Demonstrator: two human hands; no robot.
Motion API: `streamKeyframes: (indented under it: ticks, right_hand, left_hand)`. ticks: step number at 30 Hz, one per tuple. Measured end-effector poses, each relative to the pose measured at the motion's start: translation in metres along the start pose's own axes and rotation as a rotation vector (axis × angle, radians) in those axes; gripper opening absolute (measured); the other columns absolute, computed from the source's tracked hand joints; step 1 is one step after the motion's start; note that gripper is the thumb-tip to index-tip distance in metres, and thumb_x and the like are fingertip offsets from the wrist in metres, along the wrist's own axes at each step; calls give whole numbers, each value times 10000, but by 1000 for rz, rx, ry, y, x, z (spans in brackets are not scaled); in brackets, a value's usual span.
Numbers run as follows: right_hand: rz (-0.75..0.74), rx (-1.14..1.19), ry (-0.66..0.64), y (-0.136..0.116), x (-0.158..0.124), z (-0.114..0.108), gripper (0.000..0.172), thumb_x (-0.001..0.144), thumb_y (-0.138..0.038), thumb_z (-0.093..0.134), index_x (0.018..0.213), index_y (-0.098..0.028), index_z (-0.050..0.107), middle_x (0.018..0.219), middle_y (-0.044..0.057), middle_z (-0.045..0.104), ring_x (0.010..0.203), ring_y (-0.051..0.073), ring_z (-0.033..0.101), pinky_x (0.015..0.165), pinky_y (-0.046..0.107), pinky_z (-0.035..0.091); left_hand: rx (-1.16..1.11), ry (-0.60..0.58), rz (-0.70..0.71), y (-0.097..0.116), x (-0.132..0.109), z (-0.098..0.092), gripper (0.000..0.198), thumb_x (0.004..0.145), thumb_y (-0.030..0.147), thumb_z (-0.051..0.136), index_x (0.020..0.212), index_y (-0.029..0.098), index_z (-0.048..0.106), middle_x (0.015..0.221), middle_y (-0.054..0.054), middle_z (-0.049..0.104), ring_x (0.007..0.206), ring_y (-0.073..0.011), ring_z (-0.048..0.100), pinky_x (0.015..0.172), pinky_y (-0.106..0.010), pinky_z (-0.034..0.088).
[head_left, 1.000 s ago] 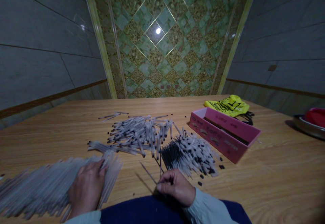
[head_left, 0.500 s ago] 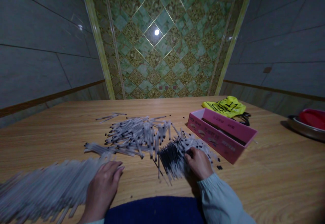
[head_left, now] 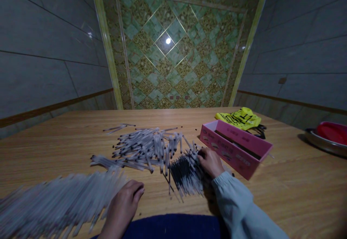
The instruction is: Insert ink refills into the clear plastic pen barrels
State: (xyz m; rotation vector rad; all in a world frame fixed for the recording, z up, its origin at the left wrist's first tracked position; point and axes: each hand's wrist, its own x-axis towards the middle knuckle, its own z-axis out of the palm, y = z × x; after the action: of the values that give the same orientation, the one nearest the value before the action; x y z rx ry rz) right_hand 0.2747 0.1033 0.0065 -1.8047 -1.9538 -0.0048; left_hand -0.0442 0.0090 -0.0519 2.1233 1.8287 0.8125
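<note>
My right hand (head_left: 210,161) reaches forward onto a heap of thin black-and-clear refills (head_left: 185,174), fingers curled down into them; what they grip is hidden. My left hand (head_left: 127,202) rests near the table's front edge, fingers loosely curled with nothing visible in them, just right of a large blurred pile of clear pen tubes (head_left: 54,203). A third scattered pile of clear tubes with black tips (head_left: 146,146) lies further back in the middle.
An open pink cardboard box (head_left: 235,148) sits right of my right hand on the wooden table (head_left: 298,181). Behind it lies a yellow bag (head_left: 238,118). A metal dish with a red thing (head_left: 326,139) stands at the far right. Small black caps dot the table.
My right hand has gone from near my body, where it held a thin refill, forward into the refill heap. My left hand has come off the clear tube pile and drifted right.
</note>
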Motion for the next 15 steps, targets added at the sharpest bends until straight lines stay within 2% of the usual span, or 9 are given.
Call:
streamKeyframes:
  ticks: [2,5,7,10,12,15]
  right_hand:
    - [-49,7,-2,-10,-1,1,150,753,-214,525,834,-155,637,866,84,642,822,194,575,687,253,350]
    - [-152,38,-31,-40,-10,8,152,772,-220,519,863,-174,632,877,60,629,870,177,558,734,238,353]
    - [-246,73,-88,-64,-20,16,148,768,-213,526,867,-196,634,872,33,621,854,155,558,726,218,360]
    - [-420,108,-217,-98,-32,32,193,789,-233,500,924,-194,632,931,56,595,892,174,543,755,247,366]
    - [-435,63,-261,-114,-38,43,225,785,-292,514,949,-192,632,966,84,580,911,206,528,764,294,368]
    - [-390,-16,-267,-129,-40,55,288,701,-344,608,911,-150,648,997,142,571,964,273,497,789,372,363]
  left_hand:
    - [5,21,-20,-2,0,0,268,836,317,427,857,201,668,871,-63,662,831,-189,614,766,-290,444]
    - [17,41,-54,-2,0,-2,265,832,303,424,841,197,666,863,-68,655,818,-192,612,762,-290,441]
    - [30,42,-76,-1,-1,-2,266,833,292,416,835,195,664,860,-70,650,809,-193,611,766,-292,437]
    - [43,41,-88,-1,-1,-3,265,835,282,410,835,195,661,863,-69,643,815,-193,609,775,-289,432]
    - [47,39,-84,-1,-1,-3,262,834,272,410,838,195,661,867,-69,641,818,-190,608,777,-283,430]
    - [49,39,-78,0,-1,-3,265,834,257,405,844,198,663,863,-69,639,816,-186,608,772,-275,430]
